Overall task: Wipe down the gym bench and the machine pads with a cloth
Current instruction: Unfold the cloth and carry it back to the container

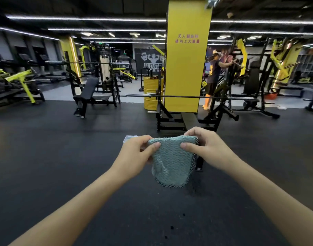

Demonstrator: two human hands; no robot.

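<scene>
Cloth (pixel 171 162): soft, light, limp teal weave, hanging between both hands.
Left hand (pixel 136 153): pinches the top-left corner.
Right hand (pixel 205 148): pinches the top-right corner.
Bench (pixel 189 119): just beyond the hands, likely firm padding.

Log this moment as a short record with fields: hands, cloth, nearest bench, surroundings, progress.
hands: left hand and right hand each pinch a top corner of the teal cloth
cloth: dark mesh backing, hangs in the air in front of the person
nearest bench: flat bench ahead, under a barbell on its rack, before a yellow pillar
surroundings: incline bench to the left; another person at a machine on the right
progress: the cloth touches no pad; wiping not yet begun
</scene>
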